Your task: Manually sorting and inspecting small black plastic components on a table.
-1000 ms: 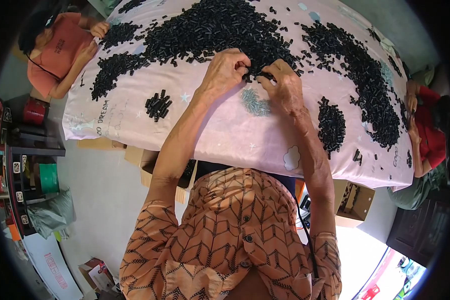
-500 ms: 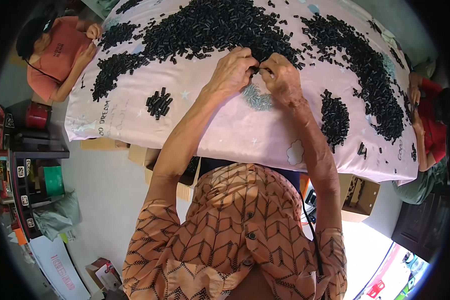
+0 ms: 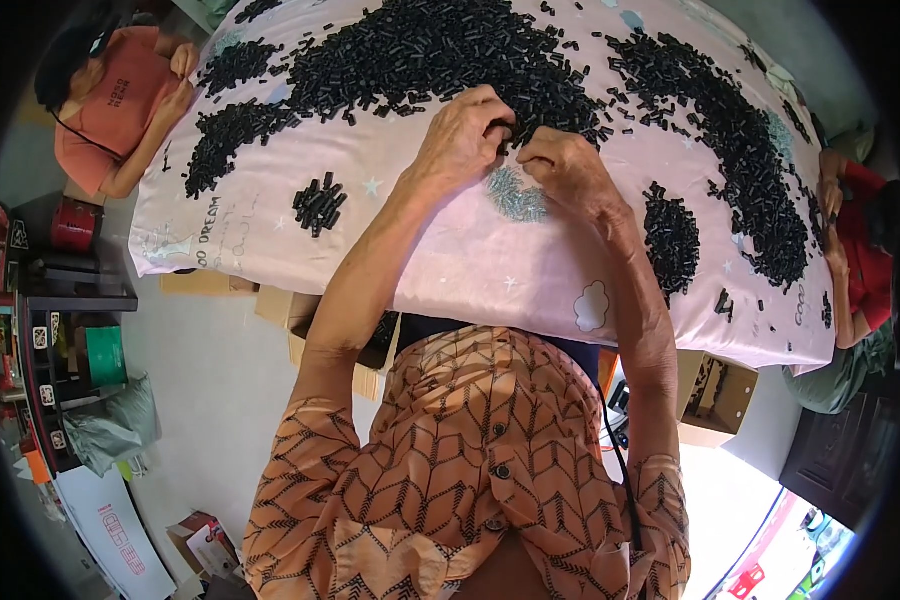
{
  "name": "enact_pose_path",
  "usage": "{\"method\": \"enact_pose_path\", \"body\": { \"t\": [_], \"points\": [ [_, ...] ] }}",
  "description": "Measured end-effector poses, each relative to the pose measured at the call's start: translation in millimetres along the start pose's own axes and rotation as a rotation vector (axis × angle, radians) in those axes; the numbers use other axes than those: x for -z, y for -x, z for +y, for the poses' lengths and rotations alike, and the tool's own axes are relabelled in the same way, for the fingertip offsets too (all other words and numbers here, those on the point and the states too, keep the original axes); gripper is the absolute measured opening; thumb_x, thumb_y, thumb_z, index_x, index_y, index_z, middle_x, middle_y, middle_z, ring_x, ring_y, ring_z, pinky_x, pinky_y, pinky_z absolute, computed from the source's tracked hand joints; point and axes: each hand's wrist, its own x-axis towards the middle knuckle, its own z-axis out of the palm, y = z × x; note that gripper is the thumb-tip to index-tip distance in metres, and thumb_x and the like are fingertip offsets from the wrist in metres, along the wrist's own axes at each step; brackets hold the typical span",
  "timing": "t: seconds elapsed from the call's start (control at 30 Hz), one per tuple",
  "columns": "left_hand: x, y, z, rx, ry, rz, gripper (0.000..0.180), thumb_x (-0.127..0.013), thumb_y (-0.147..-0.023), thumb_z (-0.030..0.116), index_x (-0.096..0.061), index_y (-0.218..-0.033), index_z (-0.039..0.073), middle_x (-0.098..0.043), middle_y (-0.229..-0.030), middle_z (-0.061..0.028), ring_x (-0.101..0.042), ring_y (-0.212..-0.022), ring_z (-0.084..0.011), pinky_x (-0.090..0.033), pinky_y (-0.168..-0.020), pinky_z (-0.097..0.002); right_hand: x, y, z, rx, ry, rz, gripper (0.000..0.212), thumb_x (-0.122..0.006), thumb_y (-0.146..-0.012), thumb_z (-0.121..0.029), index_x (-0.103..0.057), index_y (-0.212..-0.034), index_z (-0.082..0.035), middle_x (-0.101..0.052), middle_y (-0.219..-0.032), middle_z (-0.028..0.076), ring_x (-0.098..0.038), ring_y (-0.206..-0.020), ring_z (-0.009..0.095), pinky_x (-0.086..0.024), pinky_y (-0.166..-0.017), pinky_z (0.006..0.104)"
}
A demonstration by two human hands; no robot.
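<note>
At the near edge of a big heap of small black tubular pieces (image 3: 410,60), my left hand (image 3: 462,138) is closed. Its fingertips pinch what seems to be one of those black pieces. Slightly apart from it, to the right, my right hand (image 3: 568,168) has thumb and fingers pressed together; whatever they hold is too small to make out. Between and below the hands lies a small patch of thin silvery-teal slivers (image 3: 516,197) on the pink printed cloth (image 3: 450,265).
Smaller groups of black pieces lie at the left (image 3: 318,205) and right (image 3: 672,240). A person in an orange-red shirt (image 3: 120,100) sits at the left edge, another in red (image 3: 870,245) at the right. An open cardboard box (image 3: 725,400) stands below the cloth's right edge.
My hands have come apart; the right hand has moved down and slightly right, away from the left. My left hand has shifted slightly up.
</note>
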Motion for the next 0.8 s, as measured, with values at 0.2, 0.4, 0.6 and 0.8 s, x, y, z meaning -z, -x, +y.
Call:
{"method": "enact_pose_path", "body": {
  "t": [0.2,0.4,0.6,0.8],
  "points": [
    [-13.2,-14.5,6.0,-0.017,0.142,0.07,0.01,-0.059,-0.079,0.0,-0.062,-0.088,-0.001,-0.059,-0.084,-0.0135,-0.06,-0.077,-0.0306,-0.049,-0.07,-0.0393,12.8,13.0,-1.5,0.057,0.099,-0.025,0.012,-0.062,-0.076,-0.006,-0.067,-0.085,-0.003,-0.061,-0.08,0.009,-0.062,-0.07,0.025,-0.05,-0.064,0.035],
    [-10.7,-13.1,5.4,-0.015,0.165,0.118,0.013,-0.06,-0.079,-0.003,-0.064,-0.091,0.0,-0.059,-0.084,-0.013,-0.06,-0.067,-0.0263,-0.048,-0.06,-0.0348,7.8,12.2,1.3,0.084,0.116,-0.012,0.011,-0.063,-0.075,-0.009,-0.066,-0.084,-0.003,-0.06,-0.079,0.009,-0.062,-0.07,0.024,-0.05,-0.064,0.035],
    [-6.6,-12.0,9.9,0.033,0.161,0.118,0.018,-0.059,-0.079,-0.005,-0.066,-0.094,0.0,-0.057,-0.083,-0.0117,-0.058,-0.063,-0.0233,-0.046,-0.059,-0.0334,9.8,10.8,-6.7,-0.005,0.066,-0.077,0.01,-0.062,-0.076,-0.011,-0.065,-0.08,-0.002,-0.06,-0.08,0.01,-0.062,-0.077,0.027,-0.051,-0.071,0.0366],
    [-10.9,-14.1,4.3,0.176,0.52,0.089,0.017,-0.064,-0.078,-0.004,-0.066,-0.095,0.002,-0.063,-0.081,-0.0068,-0.059,-0.068,-0.0127,-0.049,-0.061,-0.0262,11.1,9.2,-6.3,0.01,0.023,-0.032,0.007,-0.061,-0.077,-0.008,-0.062,-0.076,-0.001,-0.06,-0.078,0.011,-0.062,-0.075,0.027,-0.05,-0.069,0.0376]
  ]
}}
